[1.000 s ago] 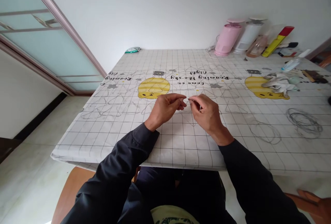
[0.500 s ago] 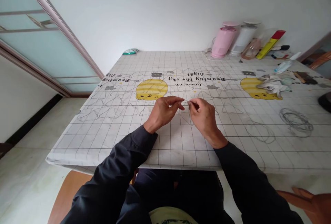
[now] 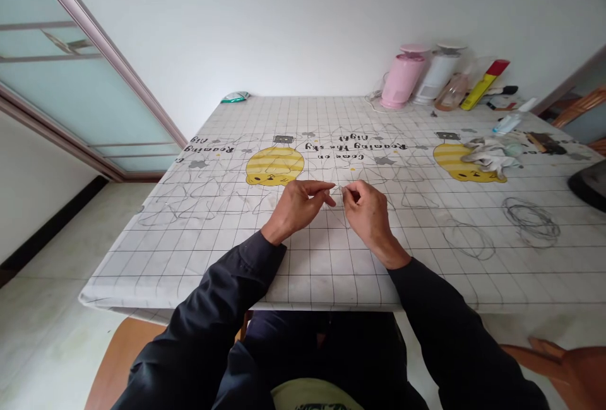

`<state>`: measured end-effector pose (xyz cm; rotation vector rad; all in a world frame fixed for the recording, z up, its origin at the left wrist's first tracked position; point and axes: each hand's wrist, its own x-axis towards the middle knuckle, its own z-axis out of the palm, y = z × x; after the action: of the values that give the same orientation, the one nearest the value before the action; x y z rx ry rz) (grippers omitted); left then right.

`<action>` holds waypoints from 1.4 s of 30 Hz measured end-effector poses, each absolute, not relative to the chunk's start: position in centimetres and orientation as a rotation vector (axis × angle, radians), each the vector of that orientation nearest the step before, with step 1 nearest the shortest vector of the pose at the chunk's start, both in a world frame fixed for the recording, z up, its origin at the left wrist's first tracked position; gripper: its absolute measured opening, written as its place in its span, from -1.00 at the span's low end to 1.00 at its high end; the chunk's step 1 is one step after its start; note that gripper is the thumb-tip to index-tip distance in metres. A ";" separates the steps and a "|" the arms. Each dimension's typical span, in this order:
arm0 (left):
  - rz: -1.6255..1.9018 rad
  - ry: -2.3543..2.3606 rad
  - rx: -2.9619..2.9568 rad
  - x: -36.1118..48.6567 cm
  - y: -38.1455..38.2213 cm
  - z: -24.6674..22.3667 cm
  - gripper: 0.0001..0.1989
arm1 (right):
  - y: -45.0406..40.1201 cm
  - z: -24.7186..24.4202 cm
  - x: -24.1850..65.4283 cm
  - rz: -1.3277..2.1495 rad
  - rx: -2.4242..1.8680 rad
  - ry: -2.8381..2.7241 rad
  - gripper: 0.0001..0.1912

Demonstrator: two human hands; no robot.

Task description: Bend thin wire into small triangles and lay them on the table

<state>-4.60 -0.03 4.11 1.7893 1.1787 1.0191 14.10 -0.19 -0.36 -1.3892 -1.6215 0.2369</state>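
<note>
the desk cloth [image 3: 213, 271] is lying smooth and pale under a dark grid, with yellow striped bears and upside-down lettering printed across it. a thin strand [image 3: 338, 187] is showing faintly between my fingertips, too fine for me to tell wire from thread. similar grey lines are wandering in loose, kinked loops over the cloth, blending with the grid. to the right, a dense round coil [image 3: 531, 222] is lying flat beside a sparser loop [image 3: 492, 249].

farther right, a crumpled cloth [image 3: 495, 156] is covering part of a bear. toward the wall, a pink cylinder [image 3: 402, 79], a white cylinder [image 3: 434, 76], a clear bottle [image 3: 449, 94] and a yellow-and-red box [image 3: 483, 86] are standing or leaning close together. nothing is blocking the space between my hands.

my right hand [image 3: 369, 215] is pinching the strand, grip closed at thumb and forefinger. my left hand [image 3: 298, 209] is facing it, forefinger reaching out, thumb near; i cannot tell whether that grip is closing on the strand.
</note>
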 end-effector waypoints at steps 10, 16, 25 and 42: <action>0.880 1.109 1.856 -4.7 0.7 4.5 -0.71 | 0.2 -0.9 13.7 0.168 -1.420 -1.551 -0.75; 0.825 1.086 1.861 -5.0 1.1 4.7 -0.70 | 0.4 -1.2 13.6 0.143 -1.409 -1.531 -0.79; 0.818 1.103 1.916 -4.6 0.6 4.6 -0.56 | 0.2 -1.0 13.7 0.252 -1.388 -1.571 -0.75; 0.929 1.147 1.960 -3.1 0.4 0.4 -0.54 | 0.6 -1.6 13.2 0.373 -1.588 -1.527 -0.64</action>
<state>-3.12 0.35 0.45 1.9602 1.1467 0.9294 13.25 0.56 -1.64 -1.5879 -1.5267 0.3728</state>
